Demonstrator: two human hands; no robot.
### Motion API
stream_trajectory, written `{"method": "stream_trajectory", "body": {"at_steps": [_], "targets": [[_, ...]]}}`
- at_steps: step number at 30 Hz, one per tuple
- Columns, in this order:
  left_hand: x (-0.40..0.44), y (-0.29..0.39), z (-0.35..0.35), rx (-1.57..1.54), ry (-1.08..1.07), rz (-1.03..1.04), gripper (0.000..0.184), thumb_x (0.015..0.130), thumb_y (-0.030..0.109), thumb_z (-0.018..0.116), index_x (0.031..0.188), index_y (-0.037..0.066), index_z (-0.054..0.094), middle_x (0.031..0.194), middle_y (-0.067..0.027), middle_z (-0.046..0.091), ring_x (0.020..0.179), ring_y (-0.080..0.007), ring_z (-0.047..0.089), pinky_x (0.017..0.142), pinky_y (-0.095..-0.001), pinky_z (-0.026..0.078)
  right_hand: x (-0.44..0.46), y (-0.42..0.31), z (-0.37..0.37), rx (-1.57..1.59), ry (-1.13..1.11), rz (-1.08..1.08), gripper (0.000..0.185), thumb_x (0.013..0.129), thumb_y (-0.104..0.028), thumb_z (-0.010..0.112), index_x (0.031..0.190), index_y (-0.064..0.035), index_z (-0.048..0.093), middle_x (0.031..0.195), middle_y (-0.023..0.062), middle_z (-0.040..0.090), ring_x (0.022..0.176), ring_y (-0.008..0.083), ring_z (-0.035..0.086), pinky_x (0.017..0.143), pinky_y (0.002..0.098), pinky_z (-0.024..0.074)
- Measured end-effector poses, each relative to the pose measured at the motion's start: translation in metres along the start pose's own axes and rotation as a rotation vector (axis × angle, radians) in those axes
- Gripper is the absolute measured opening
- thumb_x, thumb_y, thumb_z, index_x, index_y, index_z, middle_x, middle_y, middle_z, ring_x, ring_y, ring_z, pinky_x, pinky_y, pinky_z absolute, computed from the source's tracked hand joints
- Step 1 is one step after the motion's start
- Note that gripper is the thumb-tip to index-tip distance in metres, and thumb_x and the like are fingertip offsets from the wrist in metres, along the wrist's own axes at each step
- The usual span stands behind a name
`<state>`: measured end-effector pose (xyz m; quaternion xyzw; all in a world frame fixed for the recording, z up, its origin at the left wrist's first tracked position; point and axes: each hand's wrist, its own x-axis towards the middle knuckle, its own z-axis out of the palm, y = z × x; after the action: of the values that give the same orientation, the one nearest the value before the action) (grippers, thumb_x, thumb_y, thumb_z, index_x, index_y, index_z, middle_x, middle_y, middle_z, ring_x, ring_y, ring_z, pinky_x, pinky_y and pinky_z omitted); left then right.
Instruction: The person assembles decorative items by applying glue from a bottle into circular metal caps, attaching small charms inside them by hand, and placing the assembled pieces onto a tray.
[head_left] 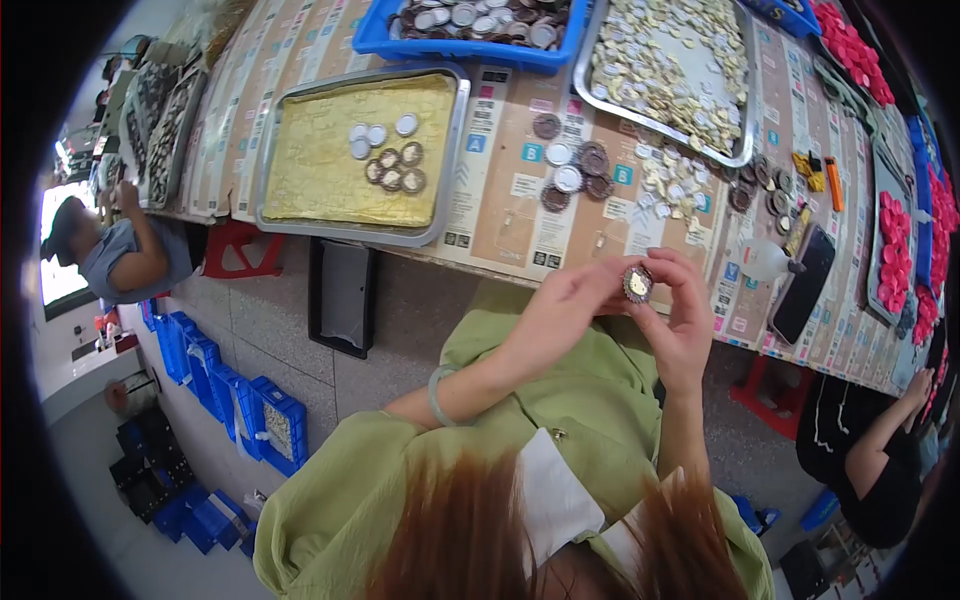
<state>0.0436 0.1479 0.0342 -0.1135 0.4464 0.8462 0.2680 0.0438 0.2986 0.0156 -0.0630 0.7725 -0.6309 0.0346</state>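
Both hands meet at the table's front edge around a round brown piece (637, 284) with a scalloped rim and a pale centre. My right hand (681, 315) pinches it between thumb and fingers. My left hand (572, 305) lies against its left side, its fingertips partly hidden behind the piece. Just beyond the hands, small cream and white pieces (672, 180) are heaped on the table. Brown scalloped discs (594, 158) and white discs (567, 178) lie to their left. A metal tray (455, 150) with a yellow lining holds several finished-looking brown discs (412, 180) and white discs (376, 134).
Beyond are a blue bin (370, 35) of discs and a metal tray (590, 95) of small pieces. A phone (803, 285), a bottle (762, 259) and an orange tool (834, 184) lie right. One person (125, 250) is at left, another (880, 460) at right.
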Motion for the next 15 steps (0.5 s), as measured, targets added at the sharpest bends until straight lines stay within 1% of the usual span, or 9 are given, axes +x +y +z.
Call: {"method": "stream_trajectory", "body": {"at_steps": [1, 3, 4, 7, 9, 11, 12, 14, 15], "targets": [[0.000, 0.000, -0.001, 0.114, 0.012, 0.032, 0.028, 0.089, 0.015, 0.042, 0.113, 0.001, 0.048, 0.092, -0.0029, 0.056, 0.085, -0.0102, 0.053, 0.079, -0.0236, 0.044, 0.001, -0.004, 0.003, 0.017, -0.011, -0.008, 0.035, 0.064, 0.001, 0.065, 0.098, -0.0019, 0.055, 0.110, 0.0115, 0.047, 0.099, 0.0205, 0.047, 0.083, 0.0288, 0.0386], [0.005, -0.003, -0.010, 0.121, 0.051, 0.064, 0.025, 0.087, 0.012, 0.045, 0.109, 0.001, 0.050, 0.089, -0.0015, 0.055, 0.081, -0.0086, 0.052, 0.075, -0.0222, 0.043, 0.003, -0.017, 0.009, -0.275, 0.020, -0.134, 0.037, 0.063, 0.001, 0.066, 0.098, -0.0026, 0.054, 0.111, 0.0120, 0.047, 0.100, 0.0225, 0.047, 0.083, 0.0304, 0.0382], [0.009, -0.002, -0.015, 0.113, 0.065, 0.086, 0.022, 0.085, 0.009, 0.049, 0.105, 0.002, 0.052, 0.086, 0.0000, 0.054, 0.077, -0.0071, 0.051, 0.071, -0.0208, 0.043, 0.004, -0.018, 0.011, -0.257, 0.011, -0.146, 0.037, 0.063, 0.001, 0.066, 0.098, -0.0026, 0.054, 0.111, 0.0120, 0.047, 0.100, 0.0225, 0.047, 0.083, 0.0304, 0.0382], [0.022, 0.028, -0.063, 0.582, 0.571, 0.536, 0.021, 0.081, 0.008, 0.054, 0.100, 0.001, 0.054, 0.084, -0.0003, 0.054, 0.074, -0.0068, 0.050, 0.065, -0.0205, 0.042, 0.000, -0.021, 0.003, -0.277, 0.068, -0.159, 0.038, 0.065, 0.001, 0.064, 0.101, -0.0026, 0.052, 0.112, 0.0124, 0.046, 0.099, 0.0229, 0.047, 0.084, 0.0311, 0.0377], [0.024, 0.059, -0.092, 0.893, 0.918, 0.616, 0.021, 0.077, 0.013, 0.057, 0.094, 0.001, 0.056, 0.075, -0.0059, 0.055, 0.064, -0.0127, 0.050, 0.059, -0.0241, 0.041, -0.004, -0.016, -0.006, -0.216, 0.150, -0.131, 0.034, 0.067, 0.002, 0.062, 0.100, -0.0014, 0.052, 0.112, 0.0120, 0.045, 0.098, 0.0210, 0.047, 0.083, 0.0302, 0.0379], [0.026, 0.075, -0.130, 1.064, 0.989, 0.506, 0.024, 0.076, 0.016, 0.059, 0.095, 0.001, 0.056, 0.077, -0.0106, 0.057, 0.067, -0.0197, 0.053, 0.062, -0.0292, 0.042, -0.008, -0.007, -0.016, -0.154, 0.234, -0.101, 0.031, 0.070, 0.002, 0.060, 0.099, -0.0001, 0.052, 0.112, 0.0116, 0.045, 0.097, 0.0191, 0.047, 0.082, 0.0292, 0.0380], [0.026, 0.076, -0.140, 1.066, 0.988, 0.511, 0.024, 0.076, 0.016, 0.059, 0.095, 0.001, 0.056, 0.077, -0.0106, 0.057, 0.067, -0.0197, 0.053, 0.062, -0.0292, 0.042, -0.011, -0.002, -0.022, -0.108, 0.346, -0.112, 0.030, 0.072, 0.003, 0.057, 0.101, 0.0008, 0.051, 0.111, 0.0108, 0.045, 0.097, 0.0173, 0.046, 0.082, 0.0281, 0.0373], [0.028, 0.077, -0.151, 1.810, 1.120, 0.776, 0.024, 0.075, 0.017, 0.059, 0.093, 0.001, 0.057, 0.078, -0.0123, 0.058, 0.073, -0.0246, 0.054, 0.067, -0.0336, 0.042, -0.017, 0.010, -0.034, -0.063, 0.461, -0.125, 0.029, 0.074, 0.004, 0.055, 0.103, 0.0017, 0.049, 0.109, 0.0100, 0.045, 0.097, 0.0154, 0.045, 0.082, 0.0270, 0.0367], [0.031, 0.078, -0.137, 1.721, 1.148, 0.838, 0.022, 0.076, 0.016, 0.057, 0.093, 0.002, 0.058, 0.085, -0.0118, 0.058, 0.081, -0.0267, 0.052, 0.073, -0.0357, 0.040, -0.021, 0.017, -0.040, -0.077, 0.648, -0.148, 0.032, 0.076, 0.004, 0.054, 0.107, 0.0016, 0.046, 0.109, 0.0095, 0.045, 0.098, 0.0147, 0.044, 0.083, 0.0267, 0.0354]]}}
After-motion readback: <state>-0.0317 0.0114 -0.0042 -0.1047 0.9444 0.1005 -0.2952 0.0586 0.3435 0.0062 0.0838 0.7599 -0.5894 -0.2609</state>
